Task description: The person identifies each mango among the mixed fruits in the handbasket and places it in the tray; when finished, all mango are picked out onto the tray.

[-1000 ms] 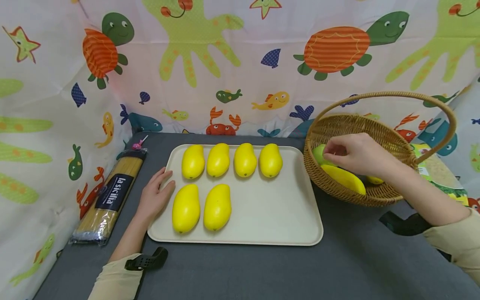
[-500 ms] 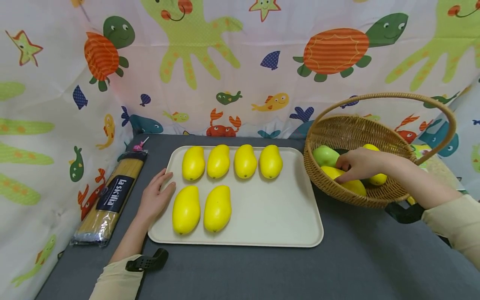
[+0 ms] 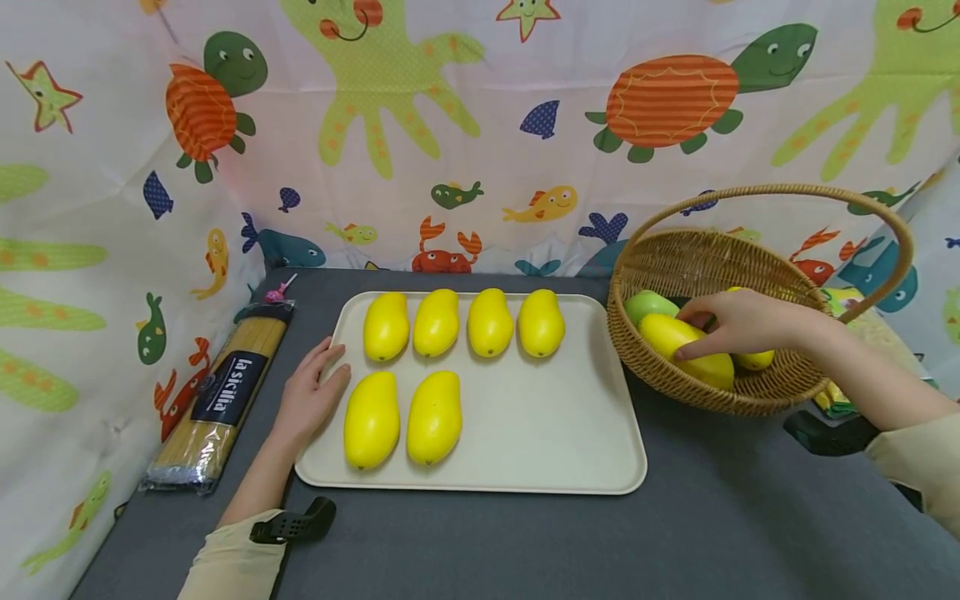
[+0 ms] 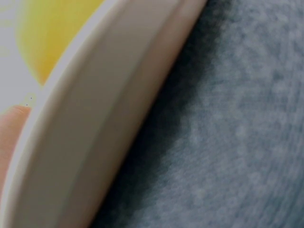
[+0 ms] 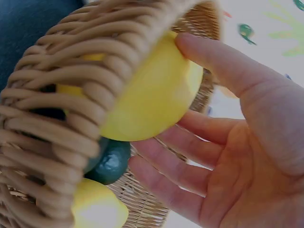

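Observation:
In the wicker basket (image 3: 675,383), my right hand (image 3: 738,323) grips a yellow mango (image 3: 671,342), thumb on one side and fingers on the other. The right wrist view shows the same mango (image 5: 152,95) between thumb and fingers, partly behind the basket's rim. A green fruit (image 3: 647,305) lies beside it, and below are a dark green fruit (image 5: 111,161) and a lemon (image 5: 99,206). My left hand (image 3: 309,393) rests on the left edge of the cream tray (image 3: 540,425), fingers relaxed. On the tray sit several yellow mangoes (image 3: 435,417) in two rows.
A pack of spaghetti (image 3: 225,392) lies left of the tray. The basket's tall handle (image 3: 780,190) arches over its opening. Behind the basket's right side is a plastic packet (image 3: 873,333). A printed cloth (image 3: 480,108) hangs around the grey table (image 3: 480,542).
My right hand has come down into the basket and taken hold of a mango, which is now tilted up slightly. The left hand stays on the tray's edge.

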A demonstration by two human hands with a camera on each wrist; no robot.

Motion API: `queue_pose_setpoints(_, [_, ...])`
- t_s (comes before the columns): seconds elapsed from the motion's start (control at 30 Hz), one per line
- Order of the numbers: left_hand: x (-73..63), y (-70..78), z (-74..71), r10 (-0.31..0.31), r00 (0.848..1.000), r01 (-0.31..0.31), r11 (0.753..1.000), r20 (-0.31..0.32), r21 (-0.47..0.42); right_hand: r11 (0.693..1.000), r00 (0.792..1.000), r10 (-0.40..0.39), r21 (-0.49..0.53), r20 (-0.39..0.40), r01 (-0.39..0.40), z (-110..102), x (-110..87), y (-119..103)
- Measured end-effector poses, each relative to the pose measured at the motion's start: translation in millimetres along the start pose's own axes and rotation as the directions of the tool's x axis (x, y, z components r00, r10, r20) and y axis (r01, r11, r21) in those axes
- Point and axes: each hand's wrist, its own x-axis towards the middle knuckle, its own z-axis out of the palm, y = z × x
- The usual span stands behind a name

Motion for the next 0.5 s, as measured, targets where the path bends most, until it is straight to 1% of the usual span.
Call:
queue_pose_setpoints(0.07, [-0.4, -0.1, 0.0, 0.002, 1.0, -0.002, 1.0, -0.003, 0.002, 1.0, 0.999, 0.026, 0.011, -0.046, -0.026, -3.8, -5.9, 0.4])
queue_pose_setpoints(0.13, [-0.6, -0.3, 0.0, 0.004, 1.0, -0.004, 1.0, -0.006, 0.002, 0.998, 0.996, 0.048, 0.053, -0.077, -0.044, -8.0, -11.9, 0.6])
queue_pose_setpoints(0.23, [-1.1, 0.1, 0.0, 0.008, 1.0, -0.008, 1.0, -0.008, 0.003, 0.982, 0.99, 0.089, 0.175, -0.111, -0.068, -13.6, -20.1, 0.8])
queue_pose_setpoints(0.33, [-1.2, 0.2, -0.2, 0.005, 1.0, -0.005, 1.0, -0.006, 0.002, 0.943, 0.984, 0.124, 0.324, -0.129, -0.076, -17.8, -26.3, -0.8])
queue_pose_setpoints(0.43, [-0.7, 0.4, -0.3, 0.0, 1.0, 0.0, 1.0, -0.004, 0.006, 0.889, 0.979, 0.162, 0.448, -0.124, -0.091, -19.5, -29.1, -6.1])
queue_pose_setpoints(0.5, [-0.1, -0.1, -0.2, -0.001, 1.0, 0.001, 1.0, 0.0, 0.009, 0.843, 0.978, 0.178, 0.53, -0.113, -0.092, -18.4, -29.0, -12.6])
